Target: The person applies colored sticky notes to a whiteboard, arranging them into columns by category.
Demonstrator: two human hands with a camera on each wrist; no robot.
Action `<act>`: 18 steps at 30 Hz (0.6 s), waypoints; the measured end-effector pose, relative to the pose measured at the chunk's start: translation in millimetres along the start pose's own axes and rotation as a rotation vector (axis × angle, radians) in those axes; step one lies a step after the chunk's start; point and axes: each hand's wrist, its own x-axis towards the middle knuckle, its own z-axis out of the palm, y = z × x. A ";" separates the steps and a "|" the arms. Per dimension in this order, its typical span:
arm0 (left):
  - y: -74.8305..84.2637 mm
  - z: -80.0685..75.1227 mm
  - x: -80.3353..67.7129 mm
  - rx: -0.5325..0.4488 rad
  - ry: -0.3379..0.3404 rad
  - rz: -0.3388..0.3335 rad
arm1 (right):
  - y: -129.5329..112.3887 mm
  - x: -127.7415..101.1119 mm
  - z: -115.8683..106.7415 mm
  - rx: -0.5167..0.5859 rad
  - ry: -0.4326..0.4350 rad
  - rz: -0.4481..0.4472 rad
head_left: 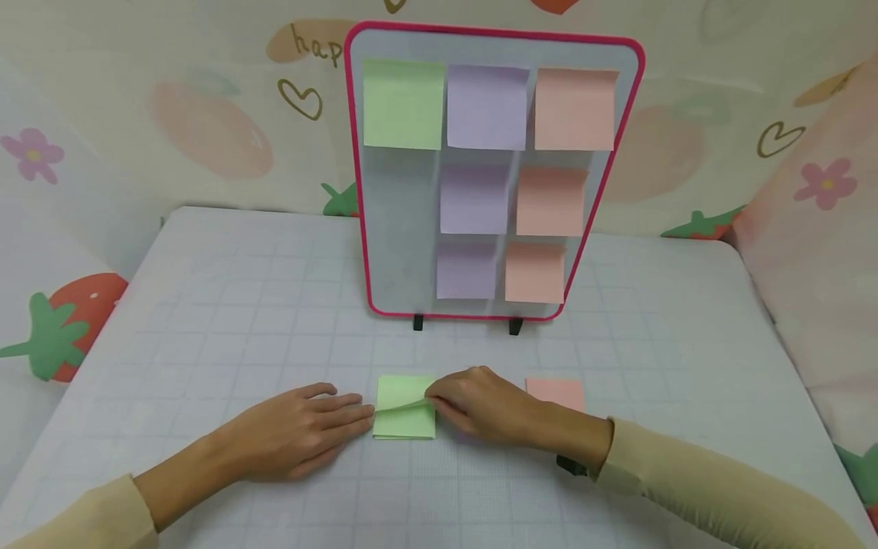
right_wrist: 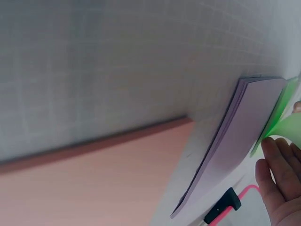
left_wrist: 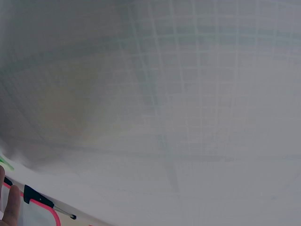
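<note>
A pad of green sticky notes [head_left: 405, 428] lies on the table in front of the board. My right hand [head_left: 483, 404] pinches the top green sheet at its right side, and that sheet bends up off the pad. In the right wrist view, the curved green sheet [right_wrist: 290, 128] shows at my right fingers. My left hand [head_left: 309, 427] lies palm down, its extended fingertips touching the pad's left edge. Beneath the right hand is a purple sticky-note pad [right_wrist: 254, 117], mostly hidden in the head view. A pink sticky-note pad [head_left: 557, 392] lies partly behind the right wrist.
A pink-framed whiteboard [head_left: 398, 229] stands behind the pads on black feet [head_left: 418, 322]. On it are one green note [head_left: 403, 105], a column of purple notes [head_left: 487, 108] and a column of pink notes [head_left: 575, 110]. A grid-patterned cloth [head_left: 261, 328] covers the table.
</note>
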 end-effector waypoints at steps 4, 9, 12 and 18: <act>0.8 0.7 0.6 -0.011 -0.013 0.014 | -0.4 0.9 0.8 0.001 0.003 0.006; 0.3 3.0 2.4 0.008 -0.020 0.022 | -1.4 1.7 0.0 0.002 0.005 0.000; -0.1 5.0 2.6 0.015 -0.026 0.029 | -1.8 2.0 -0.2 0.004 0.001 -0.001; -0.5 7.5 4.9 0.030 -0.018 0.049 | -1.3 3.2 -3.0 -0.007 -0.005 0.006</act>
